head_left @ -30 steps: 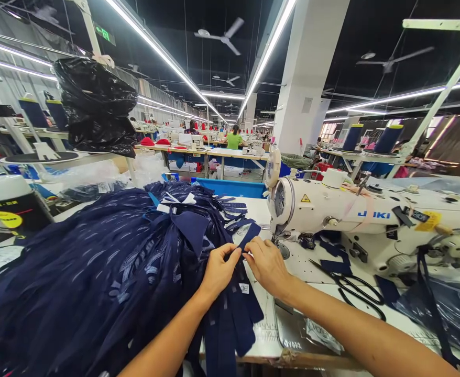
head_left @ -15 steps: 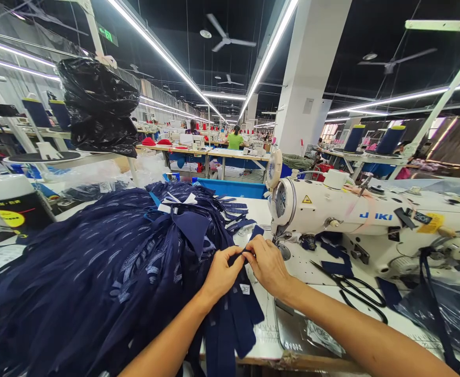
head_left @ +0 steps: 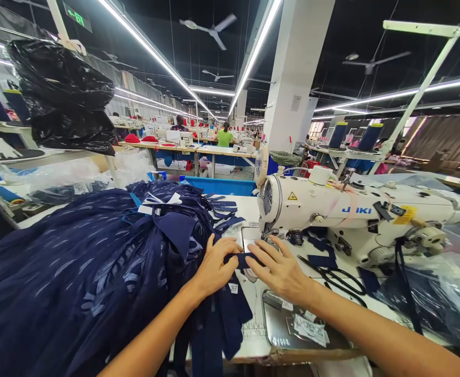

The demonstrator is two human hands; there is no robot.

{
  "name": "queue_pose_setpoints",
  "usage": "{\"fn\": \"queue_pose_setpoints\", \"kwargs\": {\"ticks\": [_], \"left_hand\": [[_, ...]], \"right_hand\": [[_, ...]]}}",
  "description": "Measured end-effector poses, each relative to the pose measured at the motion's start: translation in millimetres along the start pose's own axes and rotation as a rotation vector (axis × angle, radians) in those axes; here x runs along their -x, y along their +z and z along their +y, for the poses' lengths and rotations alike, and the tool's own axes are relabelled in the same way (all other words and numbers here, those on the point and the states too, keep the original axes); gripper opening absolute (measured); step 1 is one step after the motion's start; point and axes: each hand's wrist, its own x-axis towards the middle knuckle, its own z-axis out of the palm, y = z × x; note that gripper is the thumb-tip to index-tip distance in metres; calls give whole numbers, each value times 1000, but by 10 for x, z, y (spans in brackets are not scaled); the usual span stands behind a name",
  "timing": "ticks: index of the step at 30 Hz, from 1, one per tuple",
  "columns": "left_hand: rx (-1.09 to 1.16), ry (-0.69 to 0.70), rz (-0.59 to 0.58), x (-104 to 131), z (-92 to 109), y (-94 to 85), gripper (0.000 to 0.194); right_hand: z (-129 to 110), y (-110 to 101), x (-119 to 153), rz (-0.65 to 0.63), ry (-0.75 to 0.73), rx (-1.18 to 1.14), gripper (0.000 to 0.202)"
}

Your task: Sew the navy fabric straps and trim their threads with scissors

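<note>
A narrow navy fabric strip spans the gap between my two hands, in front of the needle area of a white sewing machine. My left hand pinches the strip's left part between thumb and fingers. Over the strip's right end, my right hand lies with its fingers spread. A large heap of navy patterned fabric fills the left side, with white ribbons on top. More navy strips hang over the table's front edge below my left hand, one bearing a small white label.
Black scissors and navy scraps lie right of my right hand. A metal tray with white labels sits at the front. Plastic-bagged fabric is at the right; a black plastic bag hangs at the upper left.
My hands have moved apart, showing the strip between them. My right hand's fingers have spread from a pinch. The view has shifted right, uncovering more of the tray and its labels.
</note>
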Motion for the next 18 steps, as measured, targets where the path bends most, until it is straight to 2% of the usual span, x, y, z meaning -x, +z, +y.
{"fn": "queue_pose_setpoints", "kwargs": {"ticks": [2, 4, 6, 9, 13, 15, 18], "left_hand": [[6, -23, -84, -92, 17, -25, 21], [33, -26, -132, -164, 5, -38, 24], [76, 9, -119, -201, -27, -40, 25], [71, 97, -127, -203, -78, -29, 28], [-47, 109, -183, -205, -97, -9, 17], [-30, 71, -205, -225, -90, -5, 14], [67, 4, -254, -264, -84, -7, 14]], "right_hand": [[36, -8, 5, -31, 16, -28, 21], [44, -15, -6, -105, 100, -87, 22], [53, -18, -13, -202, 280, -183, 18], [107, -15, -6, -321, 630, -441, 10], [213, -6, 6, -391, 1015, -861, 6], [254, 4, 10, -398, 1124, -1016, 4], [294, 33, 34, -395, 1172, -1106, 2]]}}
